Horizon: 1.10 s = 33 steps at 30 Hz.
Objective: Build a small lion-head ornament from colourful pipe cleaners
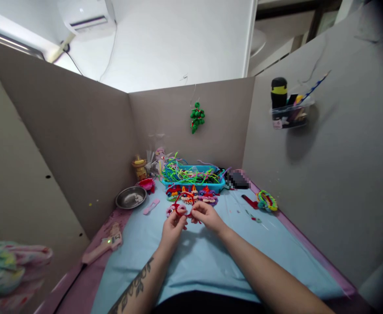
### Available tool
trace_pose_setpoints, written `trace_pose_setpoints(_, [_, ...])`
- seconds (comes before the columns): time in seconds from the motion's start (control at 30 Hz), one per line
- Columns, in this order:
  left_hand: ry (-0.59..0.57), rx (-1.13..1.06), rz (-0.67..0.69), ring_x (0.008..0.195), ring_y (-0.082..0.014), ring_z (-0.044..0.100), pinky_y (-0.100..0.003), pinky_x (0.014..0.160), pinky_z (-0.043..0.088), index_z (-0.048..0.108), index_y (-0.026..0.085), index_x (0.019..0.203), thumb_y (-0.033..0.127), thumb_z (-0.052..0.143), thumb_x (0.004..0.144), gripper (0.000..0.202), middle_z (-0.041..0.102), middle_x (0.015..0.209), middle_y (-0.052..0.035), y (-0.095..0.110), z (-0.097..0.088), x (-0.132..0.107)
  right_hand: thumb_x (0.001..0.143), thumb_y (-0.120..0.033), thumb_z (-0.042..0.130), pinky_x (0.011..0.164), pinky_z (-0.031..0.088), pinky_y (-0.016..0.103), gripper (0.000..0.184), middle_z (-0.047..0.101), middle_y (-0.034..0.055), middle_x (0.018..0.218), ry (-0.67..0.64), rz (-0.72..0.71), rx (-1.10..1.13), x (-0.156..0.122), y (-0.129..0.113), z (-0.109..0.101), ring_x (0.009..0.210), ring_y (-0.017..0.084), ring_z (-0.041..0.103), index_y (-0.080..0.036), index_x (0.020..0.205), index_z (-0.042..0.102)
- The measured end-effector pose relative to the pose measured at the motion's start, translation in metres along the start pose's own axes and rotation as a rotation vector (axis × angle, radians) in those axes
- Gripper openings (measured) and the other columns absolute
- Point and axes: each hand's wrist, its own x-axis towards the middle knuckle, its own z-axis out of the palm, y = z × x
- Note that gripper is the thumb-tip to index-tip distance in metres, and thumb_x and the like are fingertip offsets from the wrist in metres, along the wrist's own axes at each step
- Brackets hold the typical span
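Spanning grip (172, 226) to grip (207, 216), red fuzzy stem (178, 210)

Table (87, 290): pink, mostly covered by pale-blue cloth (224, 261) | Back: blue basket (207, 189) stands on cloth; three multicoloured fuzzy pieces (189, 197) sit in a row before it | Left: steel bowl (126, 199) rests near pink strip (151, 206); corded pink tool (103, 249) lies on bare pink | Right: red strip (250, 201) lies beside ring bundle (266, 201)

We pinch a red fuzzy wire (177, 204) with our left hand (173, 226) and right hand (208, 216); a blue basket (211, 188) stands near the far edge of the table (244, 244).
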Motion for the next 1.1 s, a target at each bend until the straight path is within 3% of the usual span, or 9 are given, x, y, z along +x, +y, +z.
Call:
trace_pose_setpoints(0.13, [0.06,0.043,0.038,0.053,-0.0091,0.05,-0.021,0.052,0.043,0.062,0.013,0.077,0.039,0.06,0.076,0.026,0.058,0.064,-0.0006,-0.001,-0.005,0.0,0.076,-0.037,0.059,0.054,0.043,0.024,0.021,0.058,-0.0007,0.065,-0.026,-0.026,-0.14,-0.002,0.0,0.006,0.055,0.012,0.056,-0.017,0.079,0.053])
trace_pose_setpoints(0.23, [0.114,0.085,0.043,0.051,-0.0087,0.049,-0.02,0.049,0.041,0.062,0.014,0.076,0.04,0.06,0.075,0.027,0.056,0.061,0.0006,0.002,-0.006,0.0,0.077,-0.031,0.057,0.055,0.041,0.023,0.016,0.058,0.0001,0.072,0.041,-0.133,-0.3,-0.004,-0.003,0.008,0.06,0.011,0.053,-0.017,0.086,0.055])
trace_pose_setpoints(0.3, [0.12,0.117,0.046,0.052,-0.0094,0.05,-0.02,0.049,0.042,0.063,0.014,0.076,0.041,0.061,0.074,0.027,0.057,0.06,0.0003,0.004,-0.005,0.0,0.079,-0.028,0.055,0.056,0.038,0.022,0.011,0.057,-0.0002,0.069,0.074,-0.192,-0.402,-0.005,-0.007,0.007,0.06,0.011,0.05,-0.017,0.081,0.056])
trace_pose_setpoints(0.5, [0.135,0.159,0.099,0.059,-0.0121,0.054,-0.022,0.053,0.045,0.066,0.014,0.084,0.039,0.06,0.075,0.027,0.062,0.071,-0.0033,-0.002,-0.005,-0.001,0.078,-0.024,0.053,0.055,0.035,0.022,0.012,0.054,-0.0001,0.065,0.107,-0.228,-0.532,-0.003,-0.011,0.005,0.06,0.012,0.047,-0.017,0.07,0.056])
trace_pose_setpoints(0.77, [0.136,0.227,0.151,0.061,-0.0124,0.052,-0.022,0.056,0.043,0.065,0.015,0.08,0.036,0.057,0.078,0.023,0.06,0.069,-0.0021,-0.009,-0.012,-0.001,0.076,-0.025,0.053,0.055,0.033,0.023,0.015,0.052,-0.0012,0.059,0.082,-0.14,-0.467,0.0,-0.007,0.001,0.058,0.012,0.046,-0.016,0.064,0.056])
trace_pose_setpoints(1.1, [0.164,-0.026,0.068,0.053,-0.0101,0.048,-0.021,0.051,0.04,0.065,0.013,0.076,0.042,0.064,0.071,0.03,0.06,0.065,-0.0018,-0.004,-0.009,0.005,0.071,-0.028,0.058,0.049,0.036,0.021,0.014,0.052,-0.0027,0.056,-0.094,-0.013,-0.173,0.005,-0.005,-0.002,0.05,0.009,0.046,-0.017,0.064,0.053])
